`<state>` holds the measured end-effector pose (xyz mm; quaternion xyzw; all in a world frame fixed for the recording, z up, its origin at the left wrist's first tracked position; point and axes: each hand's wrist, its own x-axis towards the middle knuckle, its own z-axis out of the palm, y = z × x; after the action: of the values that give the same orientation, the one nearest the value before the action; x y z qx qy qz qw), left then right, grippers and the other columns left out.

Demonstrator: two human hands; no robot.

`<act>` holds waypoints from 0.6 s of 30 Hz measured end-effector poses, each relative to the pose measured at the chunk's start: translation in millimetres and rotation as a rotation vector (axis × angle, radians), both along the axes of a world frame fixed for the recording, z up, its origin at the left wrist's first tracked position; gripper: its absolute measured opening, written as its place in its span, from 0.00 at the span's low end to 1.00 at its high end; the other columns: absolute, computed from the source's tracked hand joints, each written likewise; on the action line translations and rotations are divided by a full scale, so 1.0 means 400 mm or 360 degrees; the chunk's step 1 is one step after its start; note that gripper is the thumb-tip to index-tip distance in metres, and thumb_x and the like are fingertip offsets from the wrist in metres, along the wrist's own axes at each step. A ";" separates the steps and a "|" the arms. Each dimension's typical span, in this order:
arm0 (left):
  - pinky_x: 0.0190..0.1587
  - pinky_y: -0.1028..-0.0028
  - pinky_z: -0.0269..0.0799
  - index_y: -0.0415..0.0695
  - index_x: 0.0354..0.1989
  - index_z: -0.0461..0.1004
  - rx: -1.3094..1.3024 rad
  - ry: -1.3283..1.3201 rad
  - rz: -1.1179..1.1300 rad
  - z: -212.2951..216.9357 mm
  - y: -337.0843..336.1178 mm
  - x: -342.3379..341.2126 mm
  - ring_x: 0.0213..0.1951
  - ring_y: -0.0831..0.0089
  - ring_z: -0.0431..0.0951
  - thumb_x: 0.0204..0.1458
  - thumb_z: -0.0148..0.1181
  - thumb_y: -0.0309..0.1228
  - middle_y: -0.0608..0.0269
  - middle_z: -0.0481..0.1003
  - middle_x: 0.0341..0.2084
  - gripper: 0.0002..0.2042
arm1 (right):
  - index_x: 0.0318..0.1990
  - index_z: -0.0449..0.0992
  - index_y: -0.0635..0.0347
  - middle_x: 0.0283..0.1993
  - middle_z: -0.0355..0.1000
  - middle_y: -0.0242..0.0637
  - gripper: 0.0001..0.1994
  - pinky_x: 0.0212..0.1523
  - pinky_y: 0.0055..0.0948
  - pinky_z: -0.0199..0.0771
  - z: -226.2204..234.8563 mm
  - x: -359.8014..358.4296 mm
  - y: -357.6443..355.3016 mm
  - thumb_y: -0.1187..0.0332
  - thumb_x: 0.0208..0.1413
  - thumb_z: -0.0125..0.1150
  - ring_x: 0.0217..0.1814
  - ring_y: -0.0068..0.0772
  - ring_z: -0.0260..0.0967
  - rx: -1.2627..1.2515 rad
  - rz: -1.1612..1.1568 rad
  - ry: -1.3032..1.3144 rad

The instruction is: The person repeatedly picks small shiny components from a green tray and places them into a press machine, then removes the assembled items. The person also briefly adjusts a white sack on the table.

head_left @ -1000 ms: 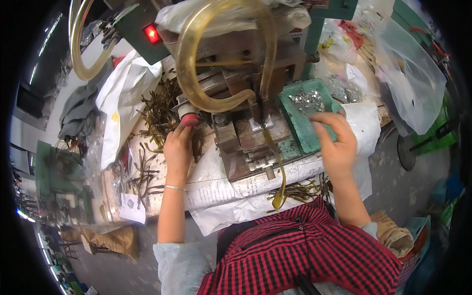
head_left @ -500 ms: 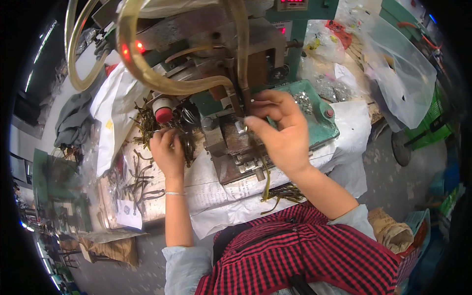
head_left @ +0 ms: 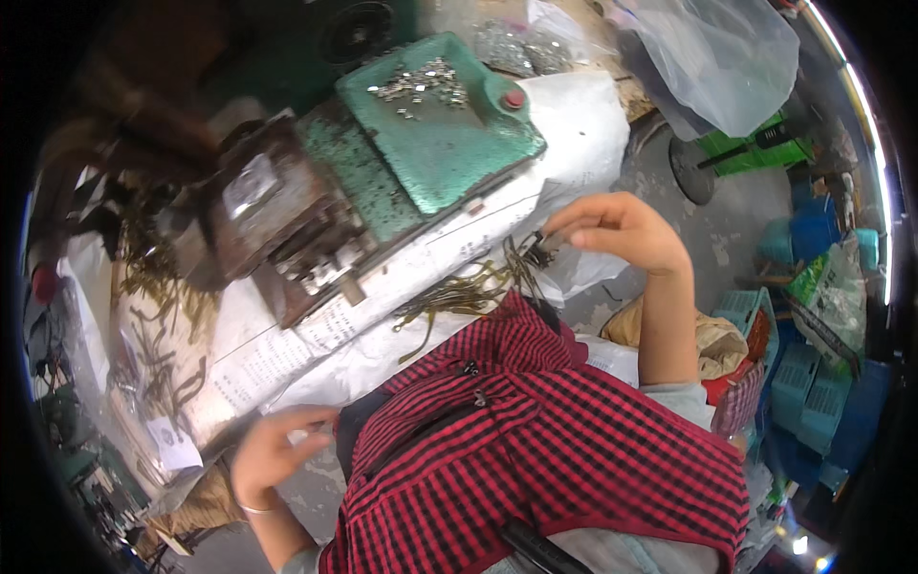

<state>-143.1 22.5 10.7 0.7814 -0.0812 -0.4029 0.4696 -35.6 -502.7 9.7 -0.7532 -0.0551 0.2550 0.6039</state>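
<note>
My right hand [head_left: 631, 232] is at the table's front edge, thumb and fingers pinched at the dark end of a bunch of thin olive-green straps [head_left: 461, 295]. Small dark end pieces show at its fingertips; their detail is too small to make out. The rest of the bunch lies on white paper against my checked apron. My left hand [head_left: 273, 452] is off the table at the lower left, beside the apron, slightly blurred. Its fingers are stretched out and apart, with nothing visible in them.
A machine with a metal bed [head_left: 258, 187] stands on the table. Beside it a green tray [head_left: 449, 158] bears small shiny metal parts and a red button. More olive straps [head_left: 158, 253] lie left of the machine. A clear plastic bag [head_left: 722, 62] hangs at the far right.
The view has swung to the right. My right hand has left the machine and come to the strap bunch at the table's edge. My left hand has drawn back from the far strap pile.
</note>
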 end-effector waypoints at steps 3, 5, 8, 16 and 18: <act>0.44 0.72 0.75 0.36 0.63 0.73 0.0441 0.0064 0.0366 -0.110 -0.122 -0.036 0.40 0.70 0.79 0.58 0.67 0.28 0.49 0.79 0.55 0.24 | 0.61 0.76 0.63 0.54 0.80 0.49 0.28 0.59 0.41 0.76 -0.318 -0.084 -0.179 0.59 0.56 0.74 0.57 0.47 0.78 -0.1584 -0.0738 0.0025; 0.43 0.72 0.76 0.34 0.64 0.72 0.0437 -0.0241 0.0413 -0.157 -0.188 0.009 0.36 0.73 0.79 0.62 0.64 0.34 0.55 0.80 0.48 0.24 | 0.69 0.67 0.62 0.60 0.76 0.53 0.42 0.61 0.44 0.75 -0.421 -0.126 -0.198 0.54 0.49 0.78 0.62 0.56 0.75 -0.2416 -0.0961 -0.0070; 0.52 0.66 0.73 0.34 0.63 0.72 0.0598 -0.0236 0.0204 -0.285 -0.256 0.084 0.46 0.58 0.79 0.62 0.64 0.41 0.47 0.78 0.53 0.27 | 0.73 0.59 0.62 0.64 0.73 0.53 0.50 0.62 0.44 0.74 -0.569 -0.176 -0.270 0.55 0.45 0.80 0.64 0.55 0.73 -0.2238 -0.1405 0.0401; 0.64 0.63 0.67 0.33 0.63 0.71 0.0146 -0.0361 0.0325 -0.403 -0.618 0.204 0.60 0.48 0.76 0.59 0.66 0.50 0.37 0.76 0.57 0.33 | 0.63 0.71 0.62 0.50 0.80 0.54 0.32 0.58 0.44 0.75 -0.898 -0.421 -0.435 0.65 0.49 0.68 0.55 0.58 0.77 -0.1425 -0.1767 0.0490; 0.64 0.61 0.67 0.31 0.63 0.70 0.0152 -0.0194 0.0269 -0.398 -0.727 0.239 0.61 0.46 0.75 0.58 0.66 0.50 0.34 0.75 0.56 0.35 | 0.56 0.76 0.62 0.46 0.81 0.51 0.24 0.54 0.43 0.77 -0.905 -0.451 -0.424 0.68 0.49 0.68 0.50 0.53 0.79 -0.1493 -0.1663 0.0284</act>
<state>-47.3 -268.4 -148.4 0.8299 -0.0242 -0.3171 0.4584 -216.0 -672.4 -352.3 -0.8380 0.4790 -0.0105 0.2610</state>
